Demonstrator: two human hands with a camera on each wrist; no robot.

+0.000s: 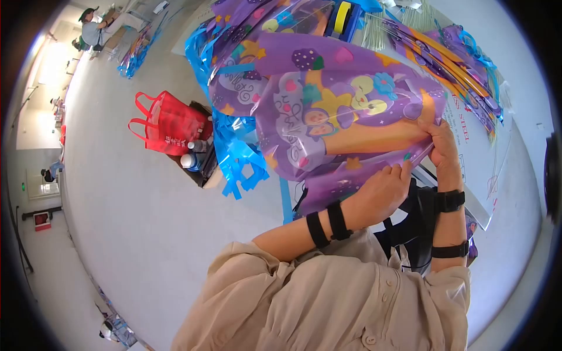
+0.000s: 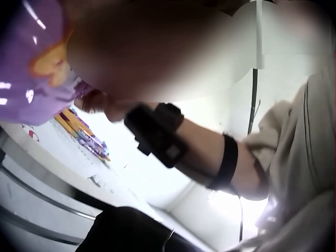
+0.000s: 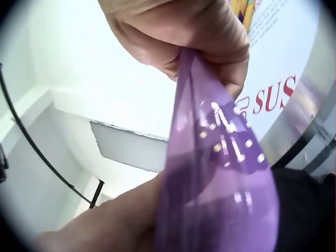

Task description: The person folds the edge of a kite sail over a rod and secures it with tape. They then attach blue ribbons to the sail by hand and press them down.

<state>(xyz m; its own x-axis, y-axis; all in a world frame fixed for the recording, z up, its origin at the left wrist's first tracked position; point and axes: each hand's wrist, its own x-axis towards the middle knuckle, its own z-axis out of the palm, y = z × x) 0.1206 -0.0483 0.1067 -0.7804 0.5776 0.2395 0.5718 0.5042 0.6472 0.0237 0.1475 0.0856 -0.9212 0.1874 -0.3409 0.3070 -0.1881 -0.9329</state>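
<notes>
A purple foil balloon [image 1: 328, 111] printed with cartoon figures lies spread over a pile of similar foils. My left hand [image 1: 383, 190] grips its near edge, fingers curled onto the foil. My right hand [image 1: 439, 146] pinches the same edge a little further right. In the right wrist view the right hand [image 3: 210, 63] nips a fold of the purple foil [image 3: 220, 178] between thumb and fingers, and the left hand [image 3: 105, 226] sits below it. The left wrist view shows the foil [image 2: 31, 68] at upper left, with the left hand only a close blur.
More purple foils [image 1: 462, 64] and blue plastic strips [image 1: 237, 152] hang around the pile. A yellow tape roll [image 1: 341, 17] sits at the far side. A red bag [image 1: 170, 123] stands on the floor with bottles beside it. A white sheet with red lettering [image 3: 273, 94] covers the table. A person [image 1: 93, 29] is far off.
</notes>
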